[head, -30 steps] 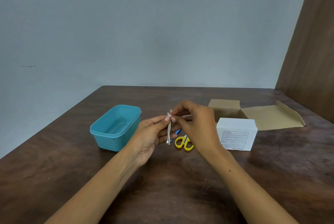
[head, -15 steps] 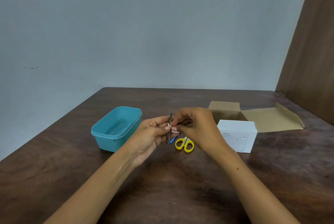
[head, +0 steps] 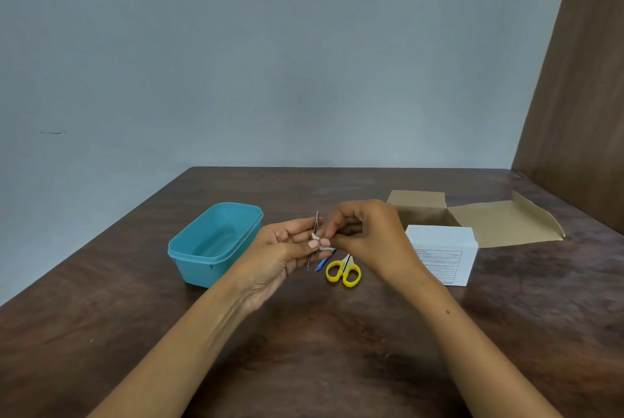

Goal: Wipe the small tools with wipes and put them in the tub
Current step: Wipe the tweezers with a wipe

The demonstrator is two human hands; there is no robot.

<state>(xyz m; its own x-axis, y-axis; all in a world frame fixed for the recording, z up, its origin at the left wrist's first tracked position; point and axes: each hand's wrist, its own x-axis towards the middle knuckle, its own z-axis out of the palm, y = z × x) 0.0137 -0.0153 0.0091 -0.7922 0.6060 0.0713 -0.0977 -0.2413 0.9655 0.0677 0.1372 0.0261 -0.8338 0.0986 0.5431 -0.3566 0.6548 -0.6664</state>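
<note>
Dark wood table [head: 304, 350], thin metal tweezers [head: 316, 222], wipe [head: 319, 242]

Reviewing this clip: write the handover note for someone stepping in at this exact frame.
Left hand holds the thin metal tweezers upright. Right hand pinches a small white wipe around their middle.
The teal plastic tub sits to the left; nothing is visible inside.
Yellow-handled scissors and a small blue-handled tool lie on the brown wooden table, beside the white box.
Done: nothing is in the tub.
Left: finish the tweezers, wipe the others, put all three in.
</note>
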